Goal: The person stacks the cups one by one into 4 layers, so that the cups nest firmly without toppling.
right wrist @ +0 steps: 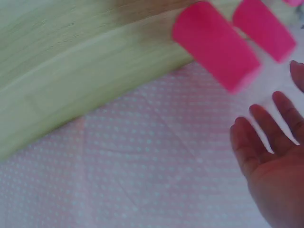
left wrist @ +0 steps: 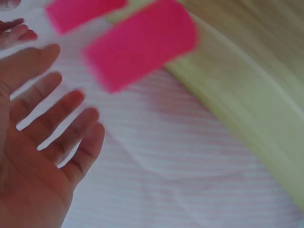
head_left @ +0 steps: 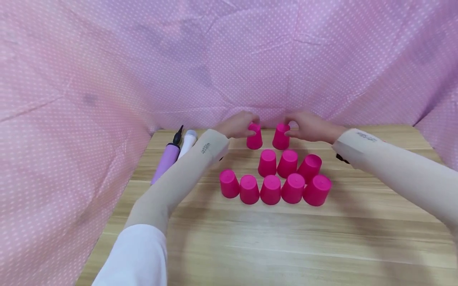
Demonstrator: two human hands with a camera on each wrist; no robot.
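Pink cups, ten in all, stand mouth-down on the wooden desk. Two form the far pair: the left far cup stands beside the fingers of the left hand, and the right far cup beside those of the right hand. Hand state: both released, fingers apart and loosely extended. Each wrist view shows a gap between digits and cup; fingertip contact cannot be confirmed from the head view.

Step in hand (judged): handling of the far pair, at either approach or release; which one cannot be told. If gripping, the next move calls for even thumb-and-finger pressure on both walls. If releasing, it calls for drawing both hands outward without tipping either cup.

Nearer the body than the hands stands the three-cup row; nearer again, the five-cup row. Cup appearance: uniform colour, smooth tapered wall, flat narrow base uppermost. Outside the left hand lies a lilac cylinder with a black nozzle.
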